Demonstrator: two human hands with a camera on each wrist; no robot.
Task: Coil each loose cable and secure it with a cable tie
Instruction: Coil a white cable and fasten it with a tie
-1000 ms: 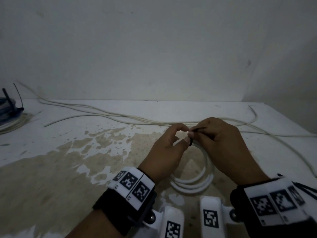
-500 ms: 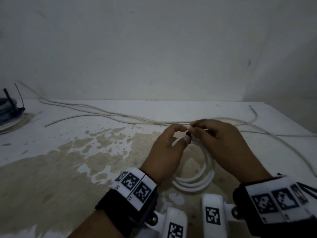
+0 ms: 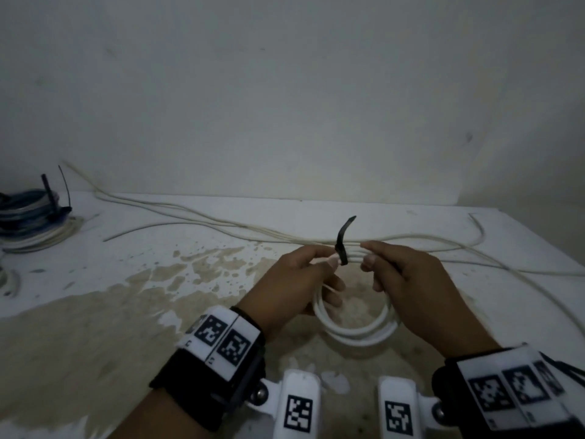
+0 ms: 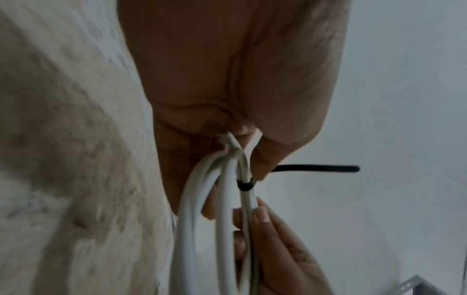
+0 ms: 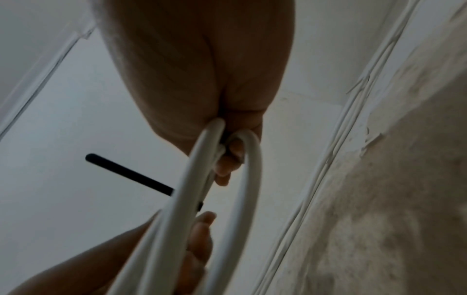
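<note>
A white coiled cable [image 3: 354, 332] hangs between both hands above the stained table [image 3: 126, 280]. A black cable tie [image 3: 343, 245] is wrapped round the top of the coil, and its free tail sticks upward. My left hand [image 3: 304, 280] pinches the coil just left of the tie. My right hand [image 3: 408, 280] grips the coil just right of it. In the left wrist view the black cable tie [image 4: 245, 184] bands the white strands [image 4: 225, 229] and its tail points right. In the right wrist view the tie's tail [image 5: 128, 174] juts left behind the coil [image 5: 187, 199].
Long loose white cables [image 3: 221, 221] run across the table's back and off to the right. A bundle of blue and white coils [image 3: 28, 217] with black ties lies at the far left edge. A white wall stands close behind the table.
The hands drew apart along the top of the coil. My right hand has let go of the tie's tail, which now stands up free; before, both hands pinched together at the tie.
</note>
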